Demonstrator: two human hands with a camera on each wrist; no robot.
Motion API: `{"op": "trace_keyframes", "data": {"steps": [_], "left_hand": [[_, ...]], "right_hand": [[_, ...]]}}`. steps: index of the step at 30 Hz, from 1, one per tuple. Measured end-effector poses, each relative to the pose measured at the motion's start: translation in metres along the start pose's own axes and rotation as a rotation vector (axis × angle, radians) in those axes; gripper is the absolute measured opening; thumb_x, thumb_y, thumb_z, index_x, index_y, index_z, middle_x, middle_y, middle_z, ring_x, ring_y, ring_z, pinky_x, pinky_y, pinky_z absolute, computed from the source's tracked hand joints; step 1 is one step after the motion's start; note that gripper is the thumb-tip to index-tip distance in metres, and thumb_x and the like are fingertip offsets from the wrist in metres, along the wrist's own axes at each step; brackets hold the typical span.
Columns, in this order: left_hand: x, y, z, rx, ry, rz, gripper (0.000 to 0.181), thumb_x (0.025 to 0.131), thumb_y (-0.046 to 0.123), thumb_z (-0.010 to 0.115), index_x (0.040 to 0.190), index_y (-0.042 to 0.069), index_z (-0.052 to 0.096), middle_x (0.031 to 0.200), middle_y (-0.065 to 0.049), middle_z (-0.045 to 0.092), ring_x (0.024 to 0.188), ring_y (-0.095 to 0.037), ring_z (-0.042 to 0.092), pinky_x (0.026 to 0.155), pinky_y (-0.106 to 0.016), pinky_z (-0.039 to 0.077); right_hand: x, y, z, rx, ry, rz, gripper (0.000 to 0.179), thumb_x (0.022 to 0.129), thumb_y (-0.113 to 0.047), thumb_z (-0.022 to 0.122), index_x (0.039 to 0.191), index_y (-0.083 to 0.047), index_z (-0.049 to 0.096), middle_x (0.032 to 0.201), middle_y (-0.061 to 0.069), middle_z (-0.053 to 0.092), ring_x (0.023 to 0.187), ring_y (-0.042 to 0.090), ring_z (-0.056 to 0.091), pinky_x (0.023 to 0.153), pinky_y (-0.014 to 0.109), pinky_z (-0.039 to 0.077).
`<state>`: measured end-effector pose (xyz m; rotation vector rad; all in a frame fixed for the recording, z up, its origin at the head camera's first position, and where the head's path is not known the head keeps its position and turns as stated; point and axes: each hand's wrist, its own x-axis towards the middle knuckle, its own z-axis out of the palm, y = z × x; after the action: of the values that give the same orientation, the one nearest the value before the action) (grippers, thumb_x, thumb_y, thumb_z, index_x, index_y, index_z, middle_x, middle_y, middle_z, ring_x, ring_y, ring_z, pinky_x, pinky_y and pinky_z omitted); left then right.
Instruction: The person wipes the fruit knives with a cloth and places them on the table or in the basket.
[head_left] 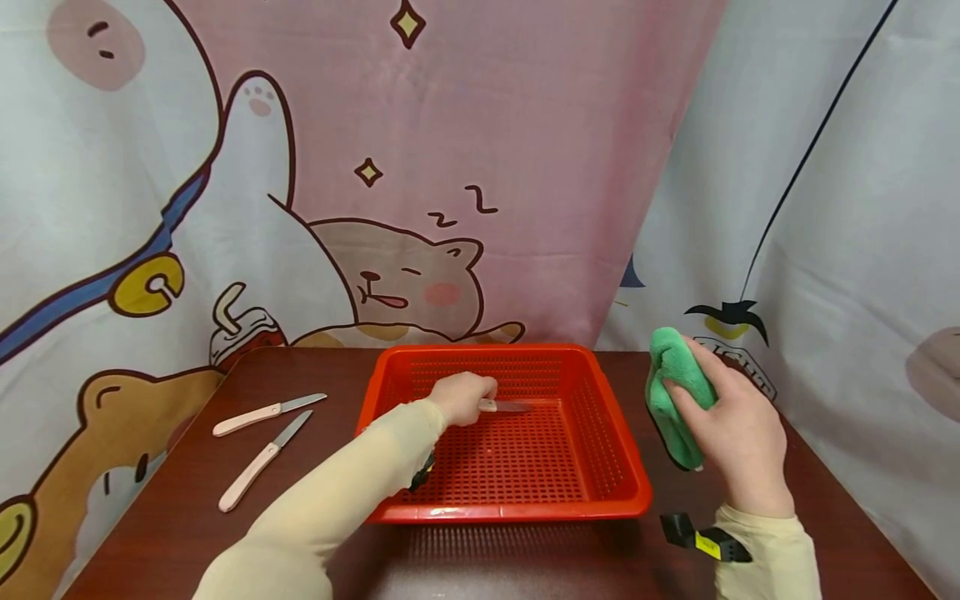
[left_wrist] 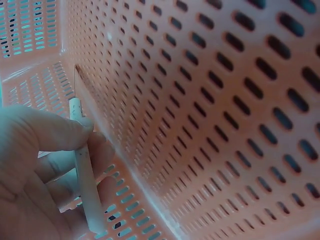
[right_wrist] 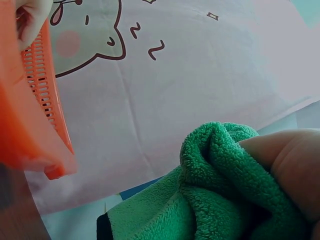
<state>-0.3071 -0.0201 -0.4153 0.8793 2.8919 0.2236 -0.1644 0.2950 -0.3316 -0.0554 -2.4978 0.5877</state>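
Inside the red plastic basket [head_left: 517, 510], my left hand [head_left: 460, 398] grips a knife [head_left: 489, 406] by its pale handle. The blade points right in the head view, low in the basket. In the left wrist view the thumb presses along the knife handle [left_wrist: 87, 175], close to the perforated wall. To the right of the basket, my right hand [head_left: 742, 437] holds a folded green cloth [head_left: 678, 387] above the table. The right wrist view shows the cloth [right_wrist: 215, 185] bunched between thumb and fingers; part of that hand lies outside the view.
Two more knives, one upper [head_left: 258, 416] and one lower [head_left: 258, 471], lie on the brown table [head_left: 480, 554] left of the basket, blades pointing away to the upper right. A printed curtain [head_left: 555, 208] hangs behind the table.
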Motion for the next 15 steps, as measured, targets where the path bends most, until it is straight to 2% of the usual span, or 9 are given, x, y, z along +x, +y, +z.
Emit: {"op": "trace_keyframes", "data": {"steps": [4,8,15], "left_hand": [[-0.0014,0.0004,-0.0006,0.007,-0.003,0.003,0.019,0.092,0.012,0.071,0.109,0.019,0.067,0.102,0.003,0.069,0.078,-0.013,0.061,0.062,-0.03,0.051],[-0.0011,0.0005,0.0,0.013,0.0,0.014,0.024,0.094,0.023,0.07,0.117,0.017,0.067,0.108,0.0,0.07,0.087,-0.016,0.065,0.068,-0.033,0.054],[-0.0013,0.0011,-0.0024,0.036,-0.009,0.018,0.031,0.093,0.026,0.071,0.122,0.017,0.066,0.113,-0.001,0.069,0.094,-0.017,0.066,0.07,-0.035,0.055]], "right_hand": [[0.0002,0.0001,-0.0002,0.003,0.003,-0.007,0.06,0.091,-0.031,0.07,0.147,-0.025,0.049,0.118,0.024,0.061,0.092,0.039,0.057,0.063,0.054,0.044],[0.0002,0.0,-0.001,0.004,-0.002,-0.001,0.06,0.091,-0.031,0.07,0.148,-0.026,0.048,0.119,0.024,0.061,0.093,0.04,0.057,0.062,0.054,0.044],[-0.0001,0.0001,-0.0022,0.001,-0.013,0.008,0.061,0.092,-0.032,0.069,0.148,-0.026,0.048,0.119,0.024,0.061,0.094,0.04,0.057,0.063,0.056,0.045]]}}
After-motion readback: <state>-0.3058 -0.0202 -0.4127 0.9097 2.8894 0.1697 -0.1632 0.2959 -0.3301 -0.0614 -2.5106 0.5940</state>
